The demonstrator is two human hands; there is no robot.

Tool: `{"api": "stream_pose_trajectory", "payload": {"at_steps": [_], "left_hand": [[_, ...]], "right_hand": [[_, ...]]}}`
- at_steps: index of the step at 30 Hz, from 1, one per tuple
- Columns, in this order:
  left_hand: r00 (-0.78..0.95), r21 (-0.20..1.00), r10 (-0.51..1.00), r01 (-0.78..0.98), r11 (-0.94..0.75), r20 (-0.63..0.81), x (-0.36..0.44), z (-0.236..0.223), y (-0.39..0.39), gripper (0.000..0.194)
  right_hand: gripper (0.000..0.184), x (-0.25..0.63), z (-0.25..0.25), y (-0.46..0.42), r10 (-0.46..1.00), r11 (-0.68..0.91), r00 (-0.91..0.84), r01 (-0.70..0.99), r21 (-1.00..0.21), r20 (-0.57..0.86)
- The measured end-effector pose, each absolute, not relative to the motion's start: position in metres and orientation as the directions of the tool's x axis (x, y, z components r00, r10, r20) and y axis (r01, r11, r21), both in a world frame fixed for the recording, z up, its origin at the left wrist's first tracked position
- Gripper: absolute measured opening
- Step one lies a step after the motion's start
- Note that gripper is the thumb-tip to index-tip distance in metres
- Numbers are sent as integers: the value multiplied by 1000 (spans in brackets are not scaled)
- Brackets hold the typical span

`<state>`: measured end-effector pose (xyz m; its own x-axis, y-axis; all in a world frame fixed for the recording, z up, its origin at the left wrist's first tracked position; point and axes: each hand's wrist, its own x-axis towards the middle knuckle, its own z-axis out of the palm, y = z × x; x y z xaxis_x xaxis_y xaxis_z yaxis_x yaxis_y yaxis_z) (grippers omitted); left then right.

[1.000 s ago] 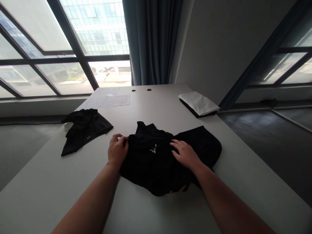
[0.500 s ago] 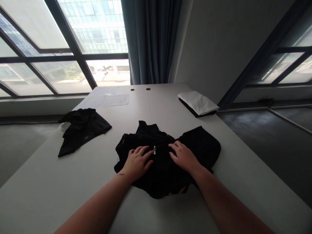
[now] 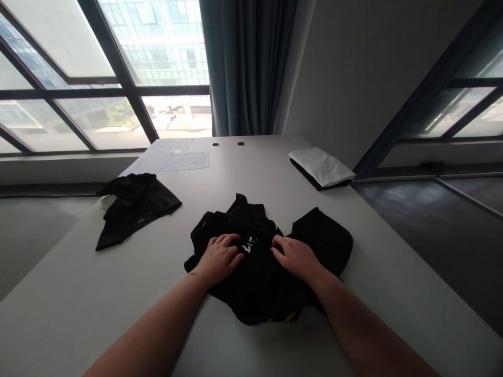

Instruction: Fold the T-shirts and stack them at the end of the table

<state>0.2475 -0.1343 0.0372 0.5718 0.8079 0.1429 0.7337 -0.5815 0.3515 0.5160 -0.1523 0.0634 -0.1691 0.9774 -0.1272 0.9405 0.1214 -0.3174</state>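
While the left hand is lying on the black garment, the right hand is touching it too.
The garment is lying rumpled on the near part of the white table, its white lettering showing between the hands. The left thumb and fingers are resting apart on the fabric; the right fingers are resting bent against it, and whether they are pinching it I cannot tell. A dark cloth is lying farther left, and a folded white cloth is resting on a black one at the right.
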Motion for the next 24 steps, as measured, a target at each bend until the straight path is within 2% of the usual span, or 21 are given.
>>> {"api": "stream_pose_trajectory", "payload": {"at_steps": [3,9,12,14,17,19,21,24], "left_hand": [[589,345,797,725,-595,137,247,38,-133,29],[606,394,778,683,-615,164,246,39,-134,14],[570,423,797,683,-596,201,246,37,-134,40],[568,410,798,691,-596,203,246,35,-135,49],[591,368,786,701,-611,178,247,35,-134,41],[598,362,785,704,-611,163,247,35,-134,34],[600,370,784,700,-610,157,248,37,-134,31],[601,376,783,697,-611,160,247,37,-133,30]], "right_hand": [[12,518,73,-155,953,141,-230,913,-384,-199],[19,519,93,-171,775,212,-530,732,-648,-344],[23,518,96,-175,670,251,-661,629,-736,-336],[25,518,96,-177,661,273,-696,572,-774,-281],[26,520,89,-177,798,318,-598,519,-793,-71],[26,521,79,-173,895,371,-429,558,-743,125],[26,522,65,-167,915,403,-301,639,-655,269],[31,524,40,-154,915,402,-305,726,-558,263]]}}
